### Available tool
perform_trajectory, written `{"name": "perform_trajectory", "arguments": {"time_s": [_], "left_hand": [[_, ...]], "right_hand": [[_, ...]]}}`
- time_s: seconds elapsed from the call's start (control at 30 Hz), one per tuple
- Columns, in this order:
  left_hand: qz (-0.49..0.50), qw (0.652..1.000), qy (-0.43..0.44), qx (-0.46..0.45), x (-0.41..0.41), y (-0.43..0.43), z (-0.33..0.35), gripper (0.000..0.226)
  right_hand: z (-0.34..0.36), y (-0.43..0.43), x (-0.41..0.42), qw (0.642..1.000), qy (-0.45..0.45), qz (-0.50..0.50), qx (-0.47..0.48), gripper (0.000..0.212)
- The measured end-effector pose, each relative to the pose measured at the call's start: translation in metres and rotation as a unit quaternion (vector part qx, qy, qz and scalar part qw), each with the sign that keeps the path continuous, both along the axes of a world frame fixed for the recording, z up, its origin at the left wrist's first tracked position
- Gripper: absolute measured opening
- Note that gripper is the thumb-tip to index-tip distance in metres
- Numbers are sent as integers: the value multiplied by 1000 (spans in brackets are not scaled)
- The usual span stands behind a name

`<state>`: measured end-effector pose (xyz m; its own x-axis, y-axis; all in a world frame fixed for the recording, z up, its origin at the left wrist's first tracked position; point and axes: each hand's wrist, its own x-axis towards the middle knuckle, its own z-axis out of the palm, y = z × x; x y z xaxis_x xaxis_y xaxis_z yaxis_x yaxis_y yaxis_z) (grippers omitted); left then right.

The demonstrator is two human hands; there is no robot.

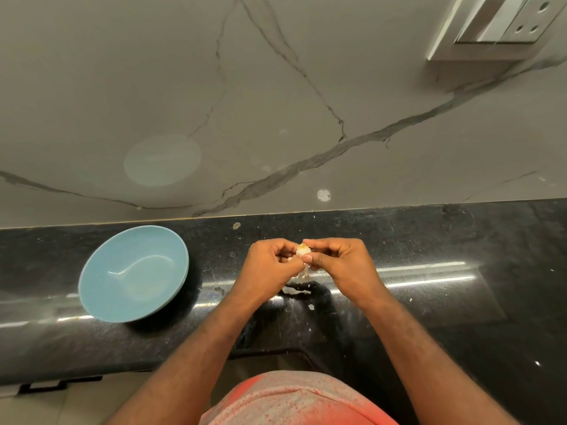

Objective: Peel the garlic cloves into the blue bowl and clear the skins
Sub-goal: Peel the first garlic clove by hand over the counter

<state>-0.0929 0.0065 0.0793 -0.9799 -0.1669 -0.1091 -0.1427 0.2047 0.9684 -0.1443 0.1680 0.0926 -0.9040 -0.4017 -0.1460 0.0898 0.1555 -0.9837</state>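
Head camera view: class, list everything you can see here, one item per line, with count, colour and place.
blue bowl: one, pale blue, on counter, left of the hands
garlic clove: one, whitish, pinched between both hands
skin scraps: a few, white, on counter under the hands
counter: one, glossy black, across the middle
wall: one, grey with dark veins, behind counter
socket plate: one, white, wall's top right
shirt: one, pinkish red, bottom edge
left hand: one, pinches the garlic clove
right hand: one, pinches the garlic clove
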Motion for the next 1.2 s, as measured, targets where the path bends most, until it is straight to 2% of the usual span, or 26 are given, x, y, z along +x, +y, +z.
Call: {"name": "perform_trajectory", "arguments": {"time_s": [0.27,0.4,0.6,0.67,0.77,0.93,1.2], "left_hand": [[38,999,18,-6,-5,0,8,9],[-6,999,5,47,-5,-1,8,11],[-48,989,-32,135,-6,-9,8,17],[-56,987,-41,143,-6,-11,10,25],[-71,987,-52,132,-6,-8,14,40],[-60,994,-44,74,-8,-5,11,15],[-18,999,-20,17,-8,6,6,7]], "right_hand": [[0,-5,6,998,-7,-12,-55,27],[-2,-2,4,996,-27,-33,-75,26],[0,4,2,997,-46,-11,-63,26],[1,4,2,997,-43,-3,-58,26],[3,5,3,999,-27,8,-44,25],[6,3,3,1000,2,12,-29,26],[-2,4,5,999,2,-19,-32,24]]}}
